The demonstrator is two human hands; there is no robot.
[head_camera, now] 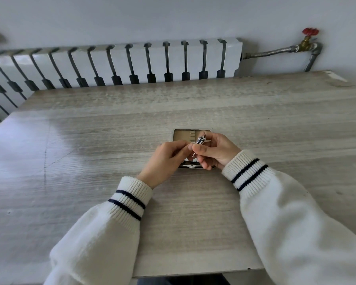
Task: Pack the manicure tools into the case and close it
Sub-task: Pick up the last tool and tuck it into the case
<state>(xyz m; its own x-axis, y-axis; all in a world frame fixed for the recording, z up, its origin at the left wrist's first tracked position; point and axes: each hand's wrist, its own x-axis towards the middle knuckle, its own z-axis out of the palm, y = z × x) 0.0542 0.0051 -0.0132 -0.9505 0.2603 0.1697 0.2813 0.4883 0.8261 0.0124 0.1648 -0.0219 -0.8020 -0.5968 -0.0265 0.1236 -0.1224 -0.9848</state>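
A small open manicure case (181,135) lies on the wooden table (173,212), its beige lid half toward the radiator. The near half, with metal tools in it, shows only as a sliver under my hands. My right hand (214,152) grips a shiny metal nail clipper (200,140) above the case, its end pointing up and away. My left hand (167,159) is beside it, fingertips pinched at the clipper's lower end. Most of the case is hidden by both hands.
A white radiator (115,62) runs along the wall behind the table. A metal pipe with a red valve (310,32) stands at the back right. The table's near edge (193,273) lies between my sleeves.
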